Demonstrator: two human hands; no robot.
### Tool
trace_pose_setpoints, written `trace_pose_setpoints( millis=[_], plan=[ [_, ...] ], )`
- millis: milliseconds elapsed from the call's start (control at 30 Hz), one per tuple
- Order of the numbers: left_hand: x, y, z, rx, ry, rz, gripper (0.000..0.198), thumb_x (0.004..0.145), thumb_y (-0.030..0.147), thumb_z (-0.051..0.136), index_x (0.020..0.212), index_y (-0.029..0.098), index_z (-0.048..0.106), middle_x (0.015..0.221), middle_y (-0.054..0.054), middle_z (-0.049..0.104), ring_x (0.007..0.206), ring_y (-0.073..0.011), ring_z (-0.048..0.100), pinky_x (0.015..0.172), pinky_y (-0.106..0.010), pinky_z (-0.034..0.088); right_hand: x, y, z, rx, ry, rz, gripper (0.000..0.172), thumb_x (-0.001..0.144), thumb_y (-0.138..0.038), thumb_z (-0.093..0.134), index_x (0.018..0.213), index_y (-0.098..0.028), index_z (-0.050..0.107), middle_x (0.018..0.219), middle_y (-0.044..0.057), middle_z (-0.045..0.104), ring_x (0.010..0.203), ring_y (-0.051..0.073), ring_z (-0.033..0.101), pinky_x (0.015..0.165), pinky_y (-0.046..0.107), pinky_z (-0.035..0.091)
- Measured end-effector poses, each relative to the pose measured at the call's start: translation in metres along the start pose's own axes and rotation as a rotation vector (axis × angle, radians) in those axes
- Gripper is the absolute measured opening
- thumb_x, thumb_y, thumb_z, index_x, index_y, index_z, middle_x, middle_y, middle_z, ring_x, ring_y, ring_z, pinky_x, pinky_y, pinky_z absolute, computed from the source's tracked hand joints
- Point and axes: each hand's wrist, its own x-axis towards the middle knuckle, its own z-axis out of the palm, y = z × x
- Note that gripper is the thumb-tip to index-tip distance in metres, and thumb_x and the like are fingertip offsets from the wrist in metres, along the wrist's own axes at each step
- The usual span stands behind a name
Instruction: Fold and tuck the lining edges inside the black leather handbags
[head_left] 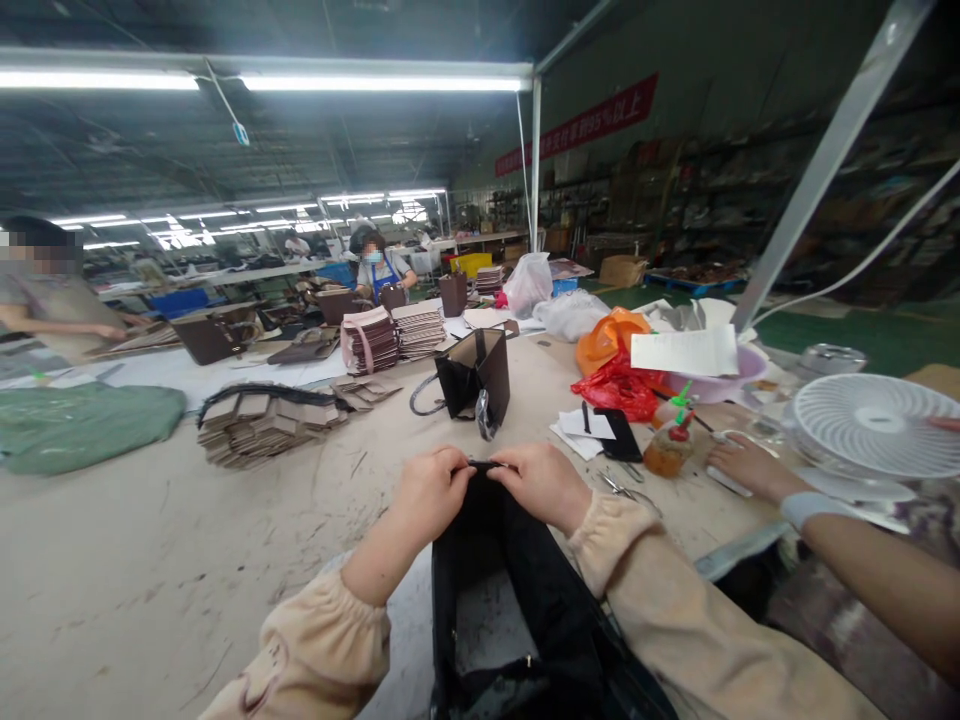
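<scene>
Both hands (431, 492) (546, 485), nearly closed, pinch the rim (485, 466) of a black bag (525, 555).

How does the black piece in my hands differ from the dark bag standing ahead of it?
Hold: the left hand and right hand pinch the far edge of the black piece; no hand touches the standing bag.
Colour: the black piece looks black, while the standing bag shows dark brown outside and some tan inside.
Shared: both are hollow, with an open side showing.
</scene>
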Motion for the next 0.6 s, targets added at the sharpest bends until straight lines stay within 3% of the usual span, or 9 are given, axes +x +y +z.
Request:
trace_pose_setpoints(
  millis=[600],
  plan=[
    [0.0006, 0.0028, 0.0027, 0.11, 0.009, -0.035, 0.014, 0.085, 0.024, 0.053, 0.075, 0.018, 0.061, 0.08, -0.004, 0.066, 0.076, -0.0176, 0.061, 0.068, -0.027, 0.041, 0.004, -0.0066, -0.0013, -0.185, 0.01, -0.023, 0.024, 0.088, -0.032, 0.048, 0.081, -0.022, 0.069, 0.086, 0.002, 0.069, 0.084, 0.016, 0.061, 0.07, 0.025, 0.038]
  ],
)
